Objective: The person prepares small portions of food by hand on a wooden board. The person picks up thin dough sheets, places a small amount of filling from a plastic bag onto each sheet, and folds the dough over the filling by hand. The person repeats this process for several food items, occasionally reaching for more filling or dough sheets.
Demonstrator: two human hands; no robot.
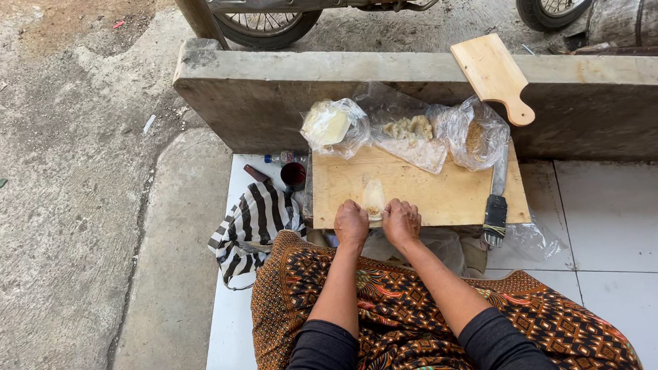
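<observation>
Both hands, the left hand (pixel 350 222) and the right hand (pixel 401 221), curl closed at the near end of a pale dough piece (pixel 374 197) on the wooden board (pixel 447 191). More dough (pixel 409 128) waits bagged at the far edge; the knife (pixel 496 200) lies untouched.

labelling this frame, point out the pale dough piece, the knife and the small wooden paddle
pale flattened dough piece (pixel 374 196), head view, its middle
knife with dark wrapped handle (pixel 495 213), head view, handle
small light wooden paddle (pixel 490 68), head view, blade
</observation>
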